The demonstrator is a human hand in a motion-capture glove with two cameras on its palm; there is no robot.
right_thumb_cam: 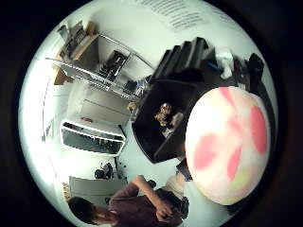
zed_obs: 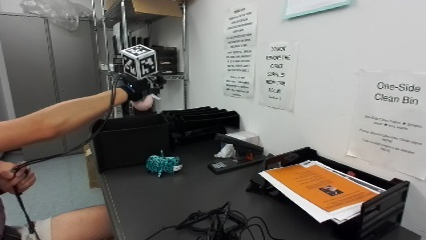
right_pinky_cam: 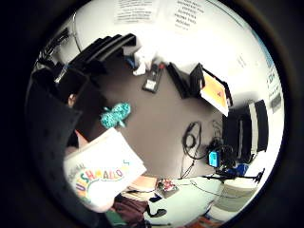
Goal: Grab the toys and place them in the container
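Pink-and-white plush held above the black bin, teal toy waiting on the table.

From where I stood, the gloved right hand (zed_obs: 141, 90) was raised directly above the open black container (zed_obs: 130, 141), its fingers curled around a round pink-and-white plush toy (zed_obs: 144, 104) with a paper tag (right_pinky_cam: 102, 171) hanging off it. Looking down past the plush, the palm's thumb-side view showed the bin's inside, where one small brownish toy (right_thumb_cam: 165, 115) already lay on the bottom. A teal knitted toy (zed_obs: 162, 164) sat on the grey table (zed_obs: 186, 195), just beside the bin at about its five o'clock. I judged the job roughly midway: one toy in, one about to be dropped, the teal one untouched.
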